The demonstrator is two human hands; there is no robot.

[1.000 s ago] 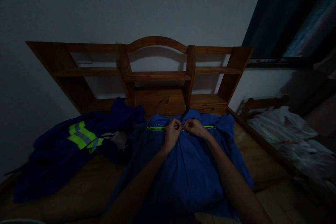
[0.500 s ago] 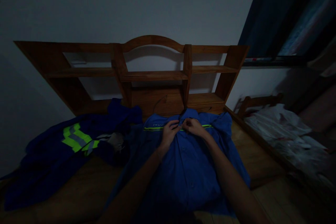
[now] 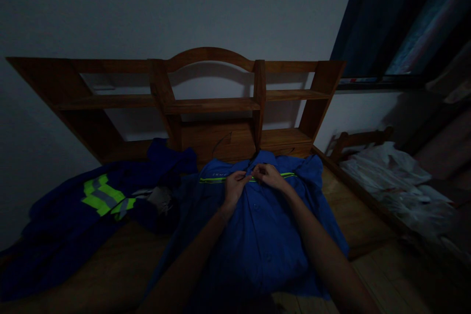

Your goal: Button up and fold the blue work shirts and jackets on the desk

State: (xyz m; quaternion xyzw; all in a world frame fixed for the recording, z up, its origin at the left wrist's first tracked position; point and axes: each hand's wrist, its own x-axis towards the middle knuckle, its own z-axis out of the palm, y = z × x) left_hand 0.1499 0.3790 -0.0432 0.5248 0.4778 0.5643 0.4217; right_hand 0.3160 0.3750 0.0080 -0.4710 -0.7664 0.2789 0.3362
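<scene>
A blue button-up work shirt (image 3: 235, 235) with a yellow-green stripe across the chest lies spread out, its collar toward the shelf. At the front opening, just below the collar, my left hand (image 3: 234, 189) pinches one edge of the cloth. My right hand (image 3: 269, 175) is beside it with bent fingers closed on the other edge of the opening. The fingertips of both hands nearly meet; any button between them is too dark and small to make out. Further down the front, round buttons show on the shirt.
Left of the shirt lies a dark blue garment (image 3: 66, 221) with yellow-green reflective bands, a grey-and-black cap-like item (image 3: 162, 203) against it. A wooden shelf unit (image 3: 211, 105) stands behind against the wall. White plastic bags (image 3: 390, 171) are heaped at the right.
The view has shifted slightly, moving everything a little left in the picture. Both hands stay at the same place on the shirt front, with only small finger movement.
</scene>
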